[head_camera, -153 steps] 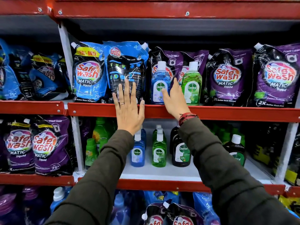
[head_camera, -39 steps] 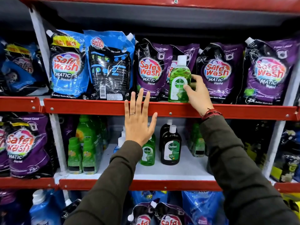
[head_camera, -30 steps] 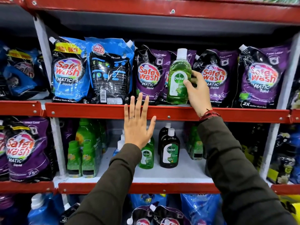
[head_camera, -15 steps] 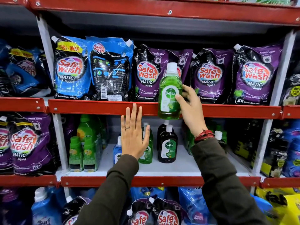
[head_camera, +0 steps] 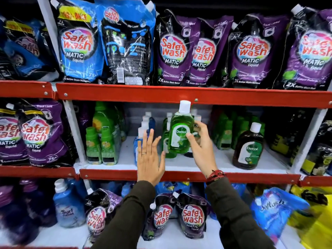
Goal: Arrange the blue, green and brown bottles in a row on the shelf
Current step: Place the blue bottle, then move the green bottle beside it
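My right hand (head_camera: pixel 201 146) grips a green Dettol bottle (head_camera: pixel 181 130) with a white cap, held upright in front of the middle shelf (head_camera: pixel 206 165). My left hand (head_camera: pixel 150 157) is open with fingers spread, just left of it, covering blue bottles (head_camera: pixel 150 123) whose white caps show above my fingers. More green bottles (head_camera: pixel 166 137) stand behind the held one. A brown Dettol bottle (head_camera: pixel 248 146) stands alone farther right on the same white shelf board.
Safewash pouches (head_camera: pixel 172 49) fill the upper shelf behind a red rail (head_camera: pixel 125 93). Small green bottles (head_camera: pixel 100 144) stand at the left of the middle shelf, with darker bottles at the far right. Pouches and blue bottles (head_camera: pixel 67 205) sit on the shelf below.
My right hand has carried the green bottle down from the upper shelf to the middle shelf. My left hand dropped from the red rail to in front of the blue bottles.
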